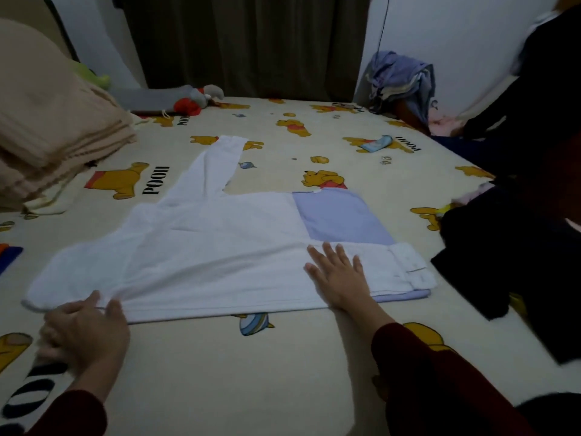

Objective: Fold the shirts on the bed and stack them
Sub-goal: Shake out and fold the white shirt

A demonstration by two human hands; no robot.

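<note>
Shirt: we see a white and lilac long-sleeved shirt (220,247) spread flat near the middle of the bed (283,372), lying straight ahead of us at 12 o'clock.
Long axis: we read it as running across our view from 9 o'clock to 3 o'clock, with one sleeve folded along the near side, its cuff ending at the 3 o'clock end, and the other sleeve reaching away toward 11 o'clock.
Left grip: our left hand (85,335) pinches the near hem corner at the 9 o'clock end, thumb and fingers curled onto the white cloth.
Right grip: our right hand (338,275) lies flat with fingers straight and spread, pressing the folded sleeve down; it holds nothing.
Key relation: we judge that the coming move turns on the free sleeve, which lies up and away from the left hand at about 1 o'clock; the left hand is nearer its shoulder, while the right hand pins the cloth.
Next step: we would guess the far sleeve needs bringing in over the body before the shirt is folded along its length.
Other garments: dark clothes (503,247) lie at 3 o'clock, well apart from the shirt, and folded beige blankets (56,127) sit at 10 o'clock.
</note>
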